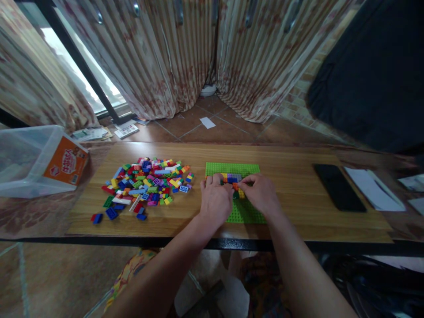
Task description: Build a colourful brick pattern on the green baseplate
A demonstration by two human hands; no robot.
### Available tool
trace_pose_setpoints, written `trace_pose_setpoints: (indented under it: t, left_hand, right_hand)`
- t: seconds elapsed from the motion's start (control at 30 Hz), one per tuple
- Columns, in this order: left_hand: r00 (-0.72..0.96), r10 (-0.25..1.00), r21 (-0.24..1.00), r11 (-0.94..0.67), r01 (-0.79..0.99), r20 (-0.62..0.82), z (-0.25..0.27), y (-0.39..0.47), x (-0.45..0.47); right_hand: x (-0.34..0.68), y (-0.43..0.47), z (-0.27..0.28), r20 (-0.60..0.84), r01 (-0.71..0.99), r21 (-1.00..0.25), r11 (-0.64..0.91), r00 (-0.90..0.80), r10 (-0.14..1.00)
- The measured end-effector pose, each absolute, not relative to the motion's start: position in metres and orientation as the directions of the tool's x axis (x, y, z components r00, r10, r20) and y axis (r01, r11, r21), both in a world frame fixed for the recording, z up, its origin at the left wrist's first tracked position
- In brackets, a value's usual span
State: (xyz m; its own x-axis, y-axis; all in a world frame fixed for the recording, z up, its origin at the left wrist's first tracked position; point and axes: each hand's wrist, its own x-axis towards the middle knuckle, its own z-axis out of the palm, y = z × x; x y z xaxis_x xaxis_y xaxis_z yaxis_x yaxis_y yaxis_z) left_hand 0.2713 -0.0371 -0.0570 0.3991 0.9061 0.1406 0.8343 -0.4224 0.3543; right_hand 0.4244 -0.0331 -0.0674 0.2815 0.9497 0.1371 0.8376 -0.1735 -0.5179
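Observation:
A green studded baseplate (247,216) lies on the wooden board, bearing rows of joined toy bricks (232,177) in purple, blue, orange and yellow. My left hand (216,198) rests over the left end of these rows, fingers curled down against the bricks and covering part of them. From the right, my right hand (261,192) reaches in with thumb and forefinger pinched at an orange brick (235,186). Its fingertips meet close to those of my left hand. Yellow and dark green bricks show just below the pinch. The exact grip of the left fingers is partly hidden.
Left of the baseplate spreads a heap of loose toy bricks (145,183) in many colours. A clear plastic bin (29,159) with an orange label stands at far left. To the right lie a black phone (339,187) and white paper (374,189). Curtains (185,57) hang behind.

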Motion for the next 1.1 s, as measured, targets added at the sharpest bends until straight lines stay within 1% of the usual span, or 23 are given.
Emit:
trace_pose_setpoints:
  t: [0.17, 0.3, 0.53, 0.7, 0.93, 1.1]
  left_hand:
    - [0.327, 0.929, 0.423, -0.369, 0.828, 0.172, -0.060, -0.031, 0.279]
    - [0.291, 0.944, 0.459, -0.329, 0.825, 0.152, -0.060, -0.027, 0.281]
    - [0.281, 0.956, 0.417, -0.288, 0.862, 0.079, -0.050, -0.026, 0.287]
    - [0.287, 0.957, 0.378, -0.277, 0.883, 0.033, -0.047, -0.026, 0.291]
    - [0.297, 0.954, 0.358, -0.290, 0.888, 0.036, -0.048, -0.027, 0.289]
    - [0.310, 0.948, 0.369, -0.314, 0.875, 0.072, -0.049, -0.031, 0.285]
  right_hand:
    - [0.425, -0.032, -0.067, 0.116, 0.825, -0.539, -0.171, 0.274, 0.955]
    - [0.424, -0.032, -0.066, 0.086, 0.806, -0.562, -0.186, 0.280, 0.956]
    - [0.419, -0.030, -0.064, 0.052, 0.804, -0.552, -0.221, 0.298, 0.953]
    - [0.419, -0.027, -0.065, 0.030, 0.791, -0.574, -0.215, 0.282, 0.959]
    - [0.417, -0.025, -0.067, 0.027, 0.773, -0.597, -0.216, 0.289, 0.957]
    - [0.423, -0.026, -0.071, 0.029, 0.734, -0.653, -0.186, 0.270, 0.962]
